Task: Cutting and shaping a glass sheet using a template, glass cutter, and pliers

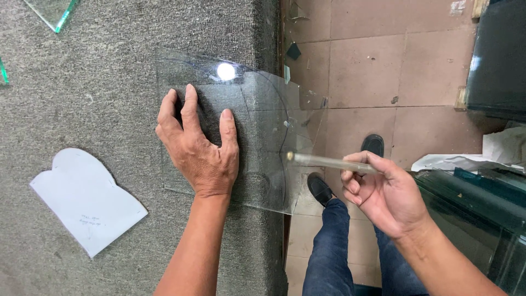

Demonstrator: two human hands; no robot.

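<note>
- Grey carpeted table (109,71): carries the work.
- Glass pane (257,109): lies flat on the table, its right part overhanging the edge above the tiled floor (383,66).
- White paper template (87,200): on the carpet, left of the pane, apart from it.
- Left hand (200,148): fingers spread, pressed flat on the pane.
- Right hand (383,192): closed around a glass cutter (329,161), whose tip meets the pane's overhanging edge.

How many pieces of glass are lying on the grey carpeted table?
3: the sheet under the left hand, a corner piece at the top edge, a sliver at the left edge.
</note>
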